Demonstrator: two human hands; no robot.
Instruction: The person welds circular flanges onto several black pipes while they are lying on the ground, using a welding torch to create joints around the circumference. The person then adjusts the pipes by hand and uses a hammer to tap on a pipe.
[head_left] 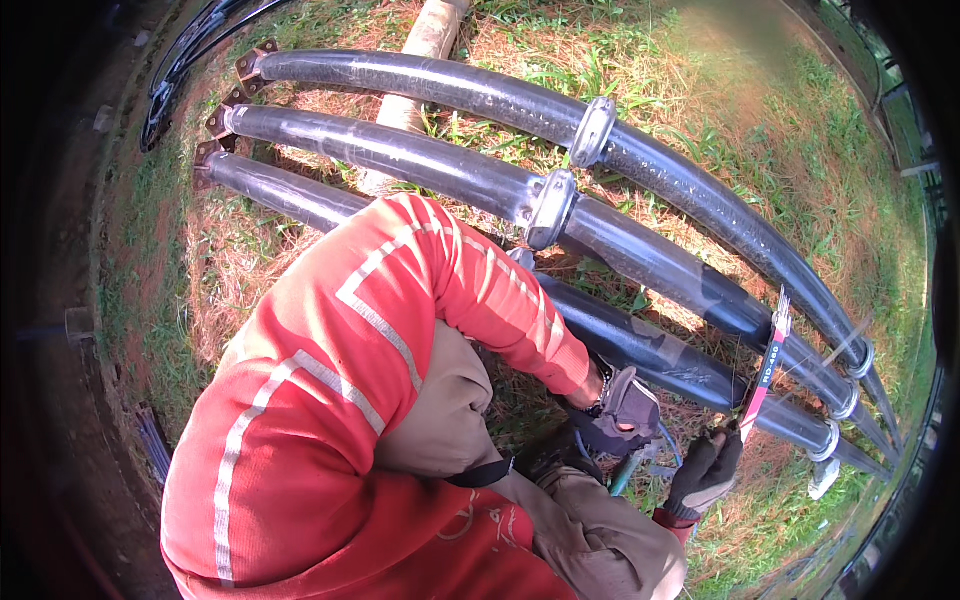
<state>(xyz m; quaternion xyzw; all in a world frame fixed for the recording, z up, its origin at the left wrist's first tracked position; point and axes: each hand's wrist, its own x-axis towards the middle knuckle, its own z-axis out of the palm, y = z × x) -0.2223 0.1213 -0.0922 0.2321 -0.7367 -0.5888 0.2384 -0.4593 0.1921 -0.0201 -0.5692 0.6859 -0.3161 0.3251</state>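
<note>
My left hand (625, 412), in a dark grey glove with a bracelet at the wrist, reaches down beyond my knee. Its fingers curl in, but what they hold is hidden. Just below it show a teal rod-like piece (626, 472) and a blue cable (672, 444). My right hand (706, 472), also gloved, is closed around the lower end of a narrow red, black and white packet of welding rods (768, 368). Silvery rod ends (783, 312) stick out at its top. The packet stands tilted in front of the nearest black pipe (640, 345).
Two more curved black pipes (400, 150) (430, 78) lie beyond, with metal coupling clamps (551, 210) (594, 132) and rusty brackets at their left ends. A pale log (432, 32) lies beneath them. Black cables (185, 60) lie at upper left; grass surrounds everything.
</note>
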